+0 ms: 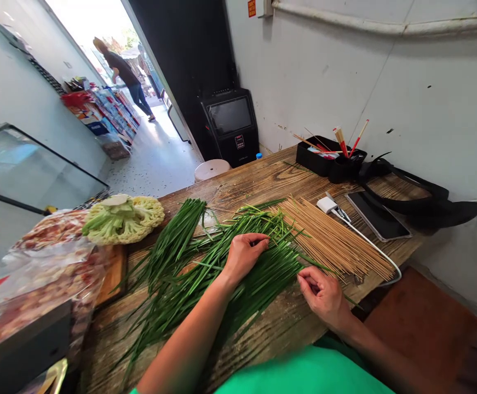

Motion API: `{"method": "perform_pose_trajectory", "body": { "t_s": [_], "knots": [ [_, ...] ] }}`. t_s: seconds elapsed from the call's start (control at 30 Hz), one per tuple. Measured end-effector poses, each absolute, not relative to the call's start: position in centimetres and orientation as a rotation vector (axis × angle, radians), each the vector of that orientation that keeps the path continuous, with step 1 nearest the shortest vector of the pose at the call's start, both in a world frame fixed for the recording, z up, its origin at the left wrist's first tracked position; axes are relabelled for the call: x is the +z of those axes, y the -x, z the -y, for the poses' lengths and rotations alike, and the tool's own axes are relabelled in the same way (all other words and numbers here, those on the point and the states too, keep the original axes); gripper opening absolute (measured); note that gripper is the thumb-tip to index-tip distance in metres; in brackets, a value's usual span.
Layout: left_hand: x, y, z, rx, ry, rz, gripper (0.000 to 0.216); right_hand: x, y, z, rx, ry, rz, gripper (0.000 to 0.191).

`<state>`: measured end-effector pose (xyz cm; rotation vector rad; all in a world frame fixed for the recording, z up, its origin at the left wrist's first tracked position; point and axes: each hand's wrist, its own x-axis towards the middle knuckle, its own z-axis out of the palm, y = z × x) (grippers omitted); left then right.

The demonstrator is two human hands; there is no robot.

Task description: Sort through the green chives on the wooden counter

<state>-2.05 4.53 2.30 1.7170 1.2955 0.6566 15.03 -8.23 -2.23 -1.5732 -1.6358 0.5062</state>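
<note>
My left hand [244, 253] rests on a wide heap of green chives [205, 262] spread over the wooden table [263, 180], its fingers curled and pinching at a few blades. Near the table's front edge my right hand [322, 293] is curled, fingertips pinched on the ends of some chive blades. A fan of thin bamboo skewers [332, 238] lies just right of the chives, beyond my right hand.
A cauliflower [124, 219] sits at the left beside plastic-wrapped food [45, 262]. A black tray with sticks [328, 156], a phone [378, 214], a white charger and cable [327, 205] and a black strap [419, 200] lie by the wall. A person stands far off in the doorway.
</note>
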Motion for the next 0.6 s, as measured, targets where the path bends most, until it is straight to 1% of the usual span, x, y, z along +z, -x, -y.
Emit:
{"method": "perform_pose_trajectory", "body": {
  "t_s": [0.6],
  "knots": [
    [2.11,2.13,-4.44,0.636,-1.768,-1.267,0.027,-1.7,-14.98,8.16,0.483,1.572,1.647,0.015]
  ]
}}
